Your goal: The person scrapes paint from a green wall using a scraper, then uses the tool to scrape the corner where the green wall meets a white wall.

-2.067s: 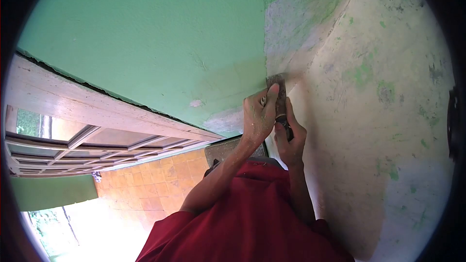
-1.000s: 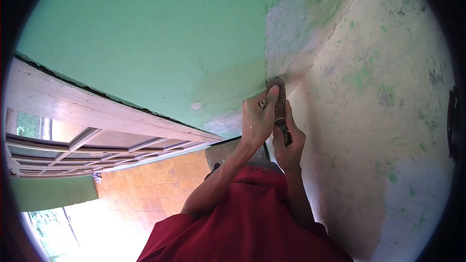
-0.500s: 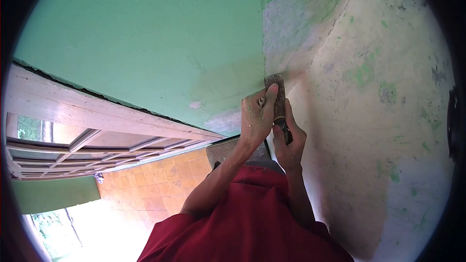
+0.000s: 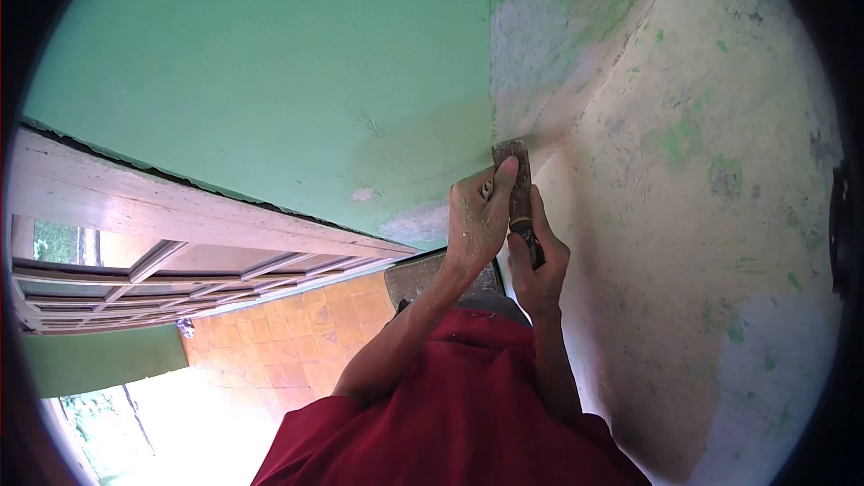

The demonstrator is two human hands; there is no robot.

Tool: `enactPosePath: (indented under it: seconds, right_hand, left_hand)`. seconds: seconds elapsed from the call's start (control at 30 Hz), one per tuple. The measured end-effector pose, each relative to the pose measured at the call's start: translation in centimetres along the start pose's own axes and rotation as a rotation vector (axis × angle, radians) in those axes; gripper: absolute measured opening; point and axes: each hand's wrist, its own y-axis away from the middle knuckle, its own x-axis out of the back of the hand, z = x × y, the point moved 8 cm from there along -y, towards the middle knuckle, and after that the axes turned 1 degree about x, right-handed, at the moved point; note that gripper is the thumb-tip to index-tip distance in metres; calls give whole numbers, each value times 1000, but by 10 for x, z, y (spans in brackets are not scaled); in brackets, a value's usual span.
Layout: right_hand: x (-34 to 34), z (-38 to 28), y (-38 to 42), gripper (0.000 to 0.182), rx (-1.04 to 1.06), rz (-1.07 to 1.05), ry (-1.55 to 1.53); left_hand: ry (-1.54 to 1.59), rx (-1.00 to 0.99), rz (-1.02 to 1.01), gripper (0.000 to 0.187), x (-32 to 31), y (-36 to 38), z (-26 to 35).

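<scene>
On the dark handle of the scraper (image 4: 512, 152) a light band shows next to the blade; whatever marking it may carry is too small to read.

The scraper lies against the green wall (image 4: 270, 63), its blade end at the lower edge of a pale, paint-stripped patch (image 4: 526, 45), close to the corner where a whitish wall (image 4: 648, 243) begins. The right hand (image 4: 538, 279) has its grip wrapped around the handle, thumb along one side. The left hand (image 4: 479, 220), dusted with pale flecks, keeps a narrow grip on the blade, its thumb flat on the metal; its other fingers are mostly hidden, so their exact hold cannot be told.

Green traces and grey scuffs spot the whitish wall, with a bluish area low on its right. At the left, a pale wooden frame (image 4: 162, 184) borders the green wall along a dark, ragged gap, beside a paned window or door (image 4: 162, 274). Beneath are orange floor tiles (image 4: 288, 333) and a brown, speckled flat surface (image 4: 409, 279), partly blocked by the left forearm. The red shirt (image 4: 459, 405) hides whatever is directly below.
</scene>
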Motion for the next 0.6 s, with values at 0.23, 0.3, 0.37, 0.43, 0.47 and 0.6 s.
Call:
enactPosePath:
  seconds: [0.23, 0.3, 0.37, 0.43, 0.47, 0.6]
  right_hand:
    - [-2, 8, 0, 59, -5, -55, -13]
    - [0, 4, -3, 60, -6, -36, -37]
    - [1, 5, -2, 66, -108, -98, -134]
    - [8, -4, -1, 69, -100, -119, -144]
    - [8, -8, -2, 72, -87, -153, -147]
    - [6, -2, 11, 74, -190, -185, -339]
  left_hand:
    - [-34, -79, -15, 46, 5, -1, 10]
    - [-124, -114, -17, 45, 4, -4, 10]
    - [-97, -97, -25, 45, 3, -2, 15]
    - [-63, -86, -40, 46, 1, 0, 18]
    - [-46, -92, -24, 46, 2, 1, 20]
    - [-28, -88, -26, 54, 3, 1, 27]
